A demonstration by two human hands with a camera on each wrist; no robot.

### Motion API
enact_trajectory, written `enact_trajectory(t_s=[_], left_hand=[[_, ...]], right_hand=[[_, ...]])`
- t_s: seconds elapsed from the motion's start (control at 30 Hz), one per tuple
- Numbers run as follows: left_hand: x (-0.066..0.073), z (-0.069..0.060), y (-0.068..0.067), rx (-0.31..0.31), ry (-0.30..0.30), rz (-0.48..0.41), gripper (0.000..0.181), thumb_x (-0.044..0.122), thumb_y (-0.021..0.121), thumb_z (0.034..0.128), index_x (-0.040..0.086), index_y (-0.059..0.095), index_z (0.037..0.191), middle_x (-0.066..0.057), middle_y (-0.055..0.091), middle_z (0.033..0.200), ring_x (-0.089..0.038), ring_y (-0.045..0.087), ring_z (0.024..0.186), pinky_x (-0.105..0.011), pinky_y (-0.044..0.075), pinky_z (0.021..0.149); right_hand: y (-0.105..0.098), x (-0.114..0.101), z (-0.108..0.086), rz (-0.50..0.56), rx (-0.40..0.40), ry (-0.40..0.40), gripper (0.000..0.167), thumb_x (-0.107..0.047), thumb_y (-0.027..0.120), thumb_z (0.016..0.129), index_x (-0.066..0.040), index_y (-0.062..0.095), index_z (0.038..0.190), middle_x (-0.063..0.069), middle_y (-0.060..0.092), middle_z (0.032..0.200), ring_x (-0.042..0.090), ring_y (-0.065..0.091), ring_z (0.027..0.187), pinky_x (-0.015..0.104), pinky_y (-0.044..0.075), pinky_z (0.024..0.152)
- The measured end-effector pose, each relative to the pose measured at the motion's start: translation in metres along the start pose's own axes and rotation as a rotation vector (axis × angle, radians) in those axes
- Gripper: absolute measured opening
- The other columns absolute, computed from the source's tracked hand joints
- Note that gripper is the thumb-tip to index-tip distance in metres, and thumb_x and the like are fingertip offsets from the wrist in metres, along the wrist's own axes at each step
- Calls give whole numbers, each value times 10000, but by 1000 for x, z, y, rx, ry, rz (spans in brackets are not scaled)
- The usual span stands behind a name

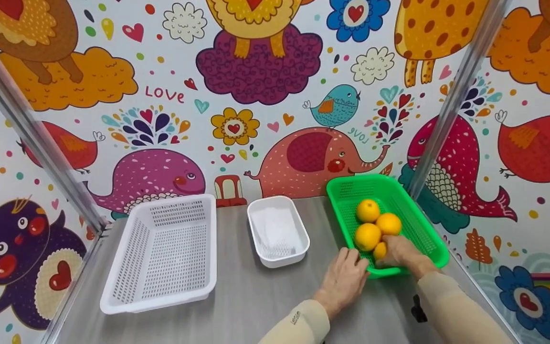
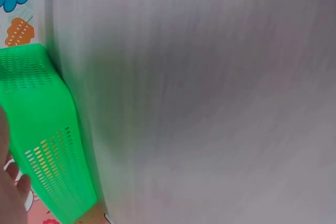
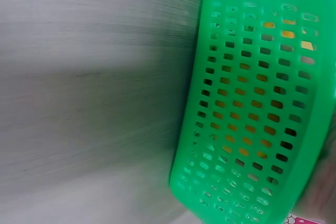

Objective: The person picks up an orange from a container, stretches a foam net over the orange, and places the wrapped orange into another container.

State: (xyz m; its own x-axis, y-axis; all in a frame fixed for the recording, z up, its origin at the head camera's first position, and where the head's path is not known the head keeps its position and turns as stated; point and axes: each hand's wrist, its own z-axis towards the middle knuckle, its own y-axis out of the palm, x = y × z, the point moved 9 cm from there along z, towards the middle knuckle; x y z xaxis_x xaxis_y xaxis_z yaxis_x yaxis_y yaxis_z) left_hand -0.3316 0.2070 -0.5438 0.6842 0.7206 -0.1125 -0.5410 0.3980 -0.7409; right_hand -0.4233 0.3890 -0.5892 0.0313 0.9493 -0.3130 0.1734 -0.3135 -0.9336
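A green basket [image 1: 435,244] stands at the right of the table with several oranges [image 1: 367,210] inside. My right hand [image 1: 399,252] reaches over its near side and holds an orange [image 1: 380,251] in the near part of the basket; the hand covers part of that fruit. My left hand [image 1: 344,279] grips the basket's near-left rim, its fingers bent over the edge. In the left wrist view, the left hand [image 2: 11,192] shows only partly beside the green wall. The right wrist view has the basket's perforated side [image 3: 247,98], with orange colour through the holes.
A small white container [image 1: 280,258] stands mid-table, left of the green basket. Farther left is a large white perforated basket [image 1: 160,298]. A small black object [image 1: 418,309] lies near the right forearm. Patterned walls and metal posts [image 1: 456,91] border the grey table [image 1: 237,306].
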Motion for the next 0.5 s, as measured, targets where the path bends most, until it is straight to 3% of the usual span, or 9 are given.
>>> enact_trajectory(t_s=[0.2, 0.5], left_hand=[[-1, 0, 1, -3, -23, -32, 178, 444, 810, 1031, 286, 731, 1060, 72, 643, 1033, -127, 582, 991, -211, 549, 860], [0, -1, 0, 26, -38, -38, 212, 433, 838, 1007, 280, 691, 1014, 68, 628, 1015, -125, 561, 958, -214, 531, 807]], right_hand=[[-1, 2, -1, 2, -1, 21, 618, -271, 913, 785, 20, 672, 1274, 168, 726, 1053, 305, 635, 909, 534, 569, 865], [-12, 3, -7, 19, 68, 25, 631, -299, 896, 781, -20, 682, 1306, 142, 727, 1033, 295, 621, 892, 513, 555, 835]])
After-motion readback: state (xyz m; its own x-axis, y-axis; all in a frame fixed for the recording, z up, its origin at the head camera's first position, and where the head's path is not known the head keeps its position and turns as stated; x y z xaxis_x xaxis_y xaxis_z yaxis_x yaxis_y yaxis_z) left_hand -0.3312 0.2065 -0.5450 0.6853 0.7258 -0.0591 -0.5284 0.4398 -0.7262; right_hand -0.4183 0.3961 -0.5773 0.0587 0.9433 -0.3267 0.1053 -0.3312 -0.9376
